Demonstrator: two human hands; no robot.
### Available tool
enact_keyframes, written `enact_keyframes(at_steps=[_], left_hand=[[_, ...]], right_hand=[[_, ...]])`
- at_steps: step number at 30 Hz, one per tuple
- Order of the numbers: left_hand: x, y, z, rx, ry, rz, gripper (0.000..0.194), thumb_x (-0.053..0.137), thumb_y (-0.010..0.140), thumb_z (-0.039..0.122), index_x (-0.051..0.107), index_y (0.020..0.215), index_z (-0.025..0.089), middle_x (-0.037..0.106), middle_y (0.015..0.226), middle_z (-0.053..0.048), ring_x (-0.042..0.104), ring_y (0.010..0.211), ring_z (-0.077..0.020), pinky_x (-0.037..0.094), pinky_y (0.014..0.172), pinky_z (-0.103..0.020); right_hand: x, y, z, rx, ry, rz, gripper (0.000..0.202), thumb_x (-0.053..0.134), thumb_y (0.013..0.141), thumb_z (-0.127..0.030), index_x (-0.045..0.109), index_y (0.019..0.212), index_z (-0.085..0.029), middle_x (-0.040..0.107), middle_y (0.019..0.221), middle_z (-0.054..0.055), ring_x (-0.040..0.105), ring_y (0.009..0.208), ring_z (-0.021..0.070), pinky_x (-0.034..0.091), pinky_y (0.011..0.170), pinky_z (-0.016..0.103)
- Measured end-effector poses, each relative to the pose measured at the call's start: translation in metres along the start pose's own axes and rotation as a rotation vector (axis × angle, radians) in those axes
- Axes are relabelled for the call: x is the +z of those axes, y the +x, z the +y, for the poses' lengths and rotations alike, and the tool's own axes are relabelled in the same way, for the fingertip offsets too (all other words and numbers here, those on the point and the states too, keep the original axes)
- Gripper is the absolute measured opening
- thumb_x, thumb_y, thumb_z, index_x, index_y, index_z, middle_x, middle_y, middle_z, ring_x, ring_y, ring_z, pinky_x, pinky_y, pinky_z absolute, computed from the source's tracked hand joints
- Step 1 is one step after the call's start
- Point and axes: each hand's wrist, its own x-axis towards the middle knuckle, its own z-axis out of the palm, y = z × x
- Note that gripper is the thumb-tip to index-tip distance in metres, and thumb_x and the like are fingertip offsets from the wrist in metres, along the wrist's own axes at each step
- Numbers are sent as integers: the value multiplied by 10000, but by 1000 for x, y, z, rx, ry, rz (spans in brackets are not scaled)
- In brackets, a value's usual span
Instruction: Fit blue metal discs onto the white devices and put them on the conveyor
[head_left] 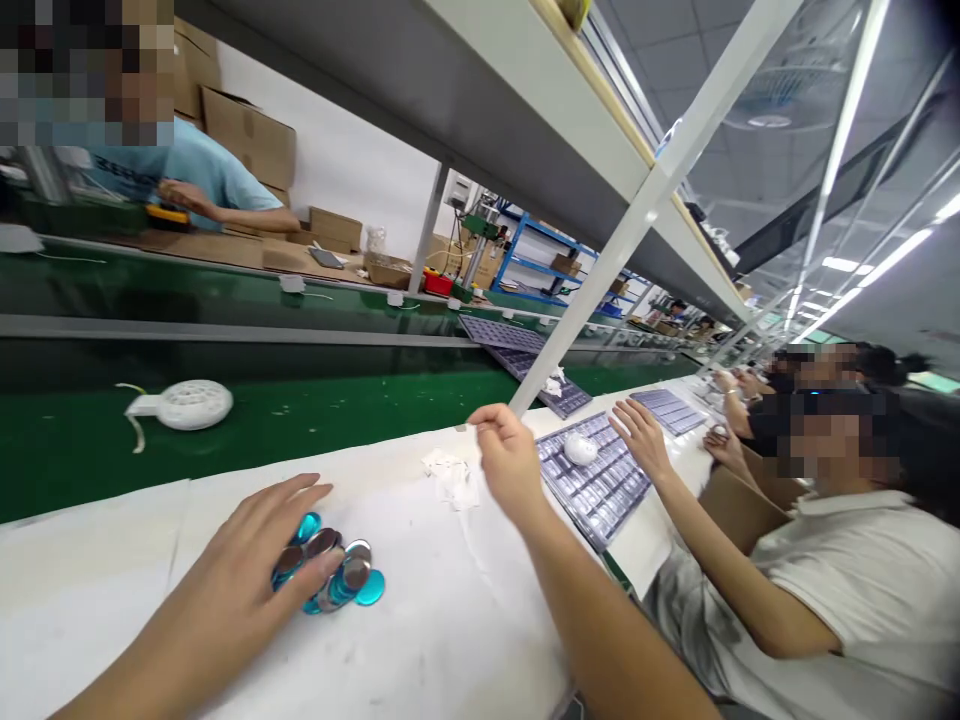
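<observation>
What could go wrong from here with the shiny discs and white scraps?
The shiny discs lie in a loose, overlapping heap at the left hand, so a nudge could scatter them. The crumpled white scraps lie close to the right hand, which might sweep them along.

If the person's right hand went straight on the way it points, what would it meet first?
Probably the green belt, past the white sheet's edge. Nothing else shows in line with the right hand before that, but its height is unclear, so it might pass above the belt.
</observation>
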Motion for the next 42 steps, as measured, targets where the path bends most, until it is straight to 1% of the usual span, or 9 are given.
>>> enact_keyframes(at_steps=[6, 11, 15, 19, 22, 26, 32, 36, 42], left_hand=[[20, 0, -19, 260, 574, -289, 558, 606, 821, 617, 687, 1268, 294, 519, 1499, -100, 360, 1412, -439, 203, 1154, -632], [21, -6, -6, 275, 504, -334, 446, 559, 890, 521, 684, 1259, 305, 563, 1462, -89, 406, 1388, -418, 217, 1145, -621], [12, -14, 12, 284, 328, -227, 386, 617, 868, 463, 711, 1205, 301, 629, 1387, -79, 459, 1334, -389, 163, 1164, -571], [5, -22, 39, 94, -131, 17, 187, 643, 850, 408, 781, 887, 287, 737, 972, -88, 601, 968, -344, 409, 952, -448], [7, -28, 57, -231, -614, -113, 257, 624, 878, 446, 748, 1001, 256, 697, 953, -91, 607, 842, -292, 483, 773, -388], [8, -30, 69, -397, -1158, -226, 317, 512, 961, 439, 647, 1165, 237, 701, 917, -62, 624, 746, -215, 505, 676, -326], [-1, -19, 57, -477, -1162, -107, 381, 462, 959, 517, 617, 898, 174, 643, 596, -35, 526, 465, -134, 451, 494, -233], [-1, -15, 52, -474, -1174, -34, 340, 502, 948, 497, 600, 1013, 178, 641, 658, -24, 541, 504, -137, 448, 468, -223], [1, -19, 53, -451, -1116, -40, 430, 503, 938, 527, 570, 1194, 188, 633, 621, -15, 525, 478, -139, 431, 444, -219]], right_hand=[[-123, 41, 65, 152, -377, 395, 693, 598, 819, -343, 379, 1411, -56, 551, 1288, 231, 493, 1213, 365, 399, 977, 464], [-144, 54, 100, 314, -500, 336, 627, 688, 861, -386, 457, 1392, -143, 548, 1346, 170, 540, 1213, 337, 391, 1033, 530], [-130, 49, 85, 290, -514, 313, 883, 725, 760, -426, 350, 1462, -46, 604, 1232, 265, 549, 1179, 437, 383, 1004, 553], [-72, 3, 34, 70, -347, 148, 899, 715, 719, -498, 333, 1481, -214, 658, 1131, 123, 649, 992, 330, 495, 883, 440], [-6, -51, -12, -202, 102, -245, 959, 756, 715, -403, 239, 1511, -264, 632, 1134, 83, 649, 976, 273, 517, 859, 401], [49, -91, -43, -265, 124, -436, 1003, 835, 669, -354, 278, 1501, -291, 587, 1216, 73, 566, 1118, 290, 462, 959, 439], [22, -80, -12, -326, -257, -697, 320, 631, 874, -241, 612, 1192, -264, 604, 1024, 58, 578, 937, 249, 482, 833, 395], [15, -81, 9, -394, -500, -879, 253, 629, 839, -139, 658, 1073, -231, 591, 1035, 71, 586, 941, 248, 487, 836, 378], [25, -74, 17, -544, -296, -758, 273, 441, 997, -280, 655, 837, -223, 603, 775, 40, 567, 726, 208, 474, 675, 335]])
